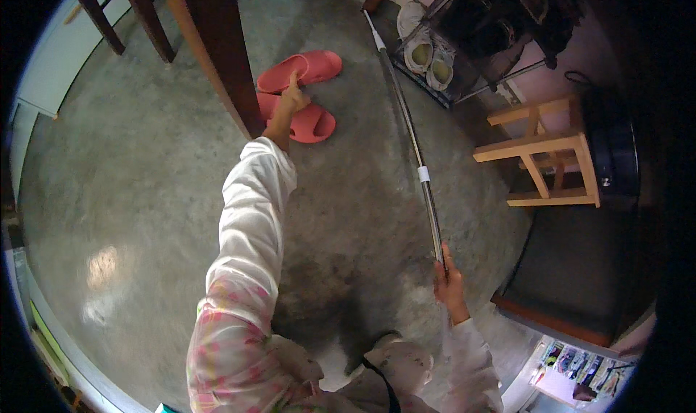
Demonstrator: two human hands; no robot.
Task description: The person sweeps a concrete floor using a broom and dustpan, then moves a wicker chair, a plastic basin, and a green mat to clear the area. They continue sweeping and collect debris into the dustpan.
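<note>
A pair of red rubber slide slippers lies side by side on the concrete floor. My left hand reaches down between the far slipper and the near slipper. One finger extends over the far slipper's edge; the other fingers are partly hidden, so I cannot tell whether they grip it. My right hand is closed around a long metal pole with white plastic fittings. This pole slants away from me, its tapered white tip near the shoe rack.
Pale shoes sit on the rack at the far right. A small wooden stool stands nearer, beside a dark round container. Left of the slippers rises a thick brown wooden post. Wooden furniture legs are at the far left.
</note>
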